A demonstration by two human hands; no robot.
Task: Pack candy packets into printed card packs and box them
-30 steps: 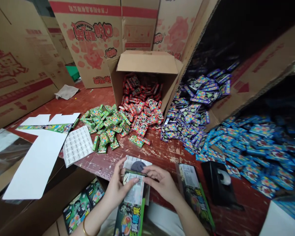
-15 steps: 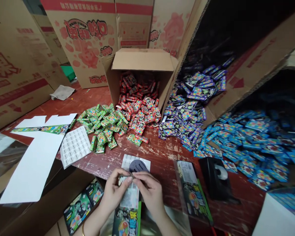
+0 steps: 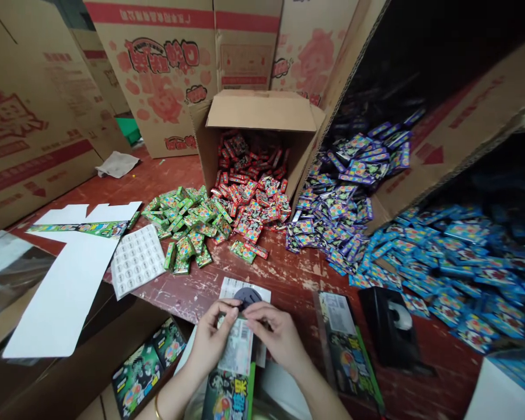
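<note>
Both hands grip a flat printed packaging carton (image 3: 235, 364) at the near edge of the red table (image 3: 289, 274). My left hand (image 3: 210, 344) pinches its upper left corner with thumb and fingers. My right hand (image 3: 276, 335) pinches its top edge from the right, fingers curled. The carton is green and black with a white barcode panel near the top. Just beyond the fingertips lies a white card with a dark round shape (image 3: 245, 291).
Small candy packs lie in piles: green (image 3: 186, 219), red (image 3: 254, 192) spilling from an open box (image 3: 262, 114), purple (image 3: 341, 192), blue (image 3: 455, 262). A sticker sheet (image 3: 136, 259), white flat carton (image 3: 65, 286), another printed carton (image 3: 347, 350) and black tape dispenser (image 3: 391, 326) surround the hands.
My hands have stayed pinched on the carton's top, fingertips shifting slightly closer together. The view dipped and came back; nothing else on the table moved.
</note>
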